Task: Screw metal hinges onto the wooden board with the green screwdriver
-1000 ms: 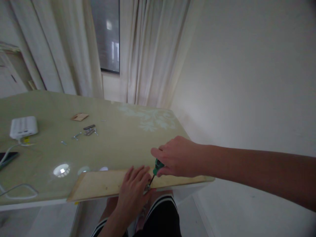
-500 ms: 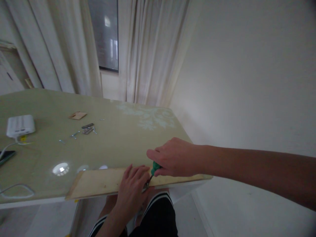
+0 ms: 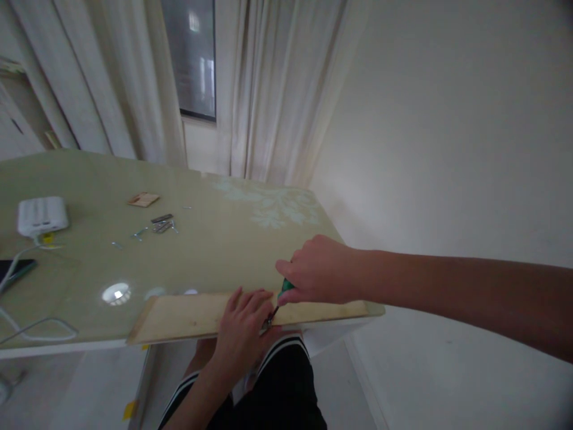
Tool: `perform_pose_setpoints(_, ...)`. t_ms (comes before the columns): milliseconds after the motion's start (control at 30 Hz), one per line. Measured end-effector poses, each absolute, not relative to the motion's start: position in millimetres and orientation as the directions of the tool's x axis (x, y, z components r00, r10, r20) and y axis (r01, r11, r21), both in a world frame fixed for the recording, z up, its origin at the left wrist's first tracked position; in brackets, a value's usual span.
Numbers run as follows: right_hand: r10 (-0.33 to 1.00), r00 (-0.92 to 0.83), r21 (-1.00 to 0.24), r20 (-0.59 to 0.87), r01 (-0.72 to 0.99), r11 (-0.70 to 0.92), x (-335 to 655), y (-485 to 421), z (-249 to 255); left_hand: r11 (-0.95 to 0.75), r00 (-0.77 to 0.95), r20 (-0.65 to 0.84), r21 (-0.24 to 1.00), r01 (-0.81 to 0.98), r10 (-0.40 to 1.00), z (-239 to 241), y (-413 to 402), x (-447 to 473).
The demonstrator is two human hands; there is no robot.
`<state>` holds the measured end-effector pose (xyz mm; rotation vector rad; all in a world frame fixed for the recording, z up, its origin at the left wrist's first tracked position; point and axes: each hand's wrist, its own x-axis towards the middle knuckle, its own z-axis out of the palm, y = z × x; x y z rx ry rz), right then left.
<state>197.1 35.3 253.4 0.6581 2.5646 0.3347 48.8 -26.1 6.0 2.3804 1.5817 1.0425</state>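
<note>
A pale wooden board [image 3: 179,318] lies flat along the table's front edge. My left hand [image 3: 244,325] grips it near the middle, fingers over the top face and thumb down by the front edge. My right hand [image 3: 317,272] is closed around the green handle of a screwdriver [image 3: 285,288]. The shaft slants down to a small metal piece [image 3: 267,323] at the board's front edge, beside my left fingers. My hand partly covers that piece, so its shape and the screwdriver's tip are hard to make out.
On the green-topped table [image 3: 215,251] are small metal hinges and screws [image 3: 162,223], a thin wooden piece [image 3: 144,199], a white box-shaped device [image 3: 43,215] with a cable [image 3: 40,338], and a dark phone-like object [image 3: 15,272]. A wall [image 3: 447,179] stands at the right.
The camera view has tilted down a little, so everything sits higher in the picture. Both hands keep their holds, and the screwdriver stays at the metal piece.
</note>
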Motion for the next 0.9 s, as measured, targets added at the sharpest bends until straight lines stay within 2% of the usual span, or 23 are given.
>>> perform_pose_setpoints(200, 0.347, -0.843, 0.258, -0.411, 0.258, 0.931, 201, 42, 264, -0.448, 0.234, 0.457, 0.443, 0.777, 0.858, 12, -28, 49)
perform_pose_setpoints(467, 0.485, -0.783, 0.355, -0.389, 0.359, 0.863, 197, 36, 252, -0.451, 0.239, 0.456, 0.442, 0.775, 0.857, 11, -27, 49)
perform_pose_setpoints(667, 0.321, -0.859, 0.218, -0.398, 0.251, 0.943, 201, 36, 260, -0.445, 0.228, 0.453, 0.46, 0.769, 0.862, 13, -28, 49)
perform_pose_setpoints(733, 0.32, -0.857, 0.241, -0.405, 0.237, 0.941, 199, 35, 260, -0.446, 0.231, 0.453, 0.454, 0.771, 0.861, 12, -28, 49)
perform_pose_setpoints(900, 0.438, -0.809, 0.351, -0.392, 0.308, 0.884, 196, 32, 253, -0.451, 0.236, 0.454, 0.452, 0.77, 0.859, 11, -27, 49)
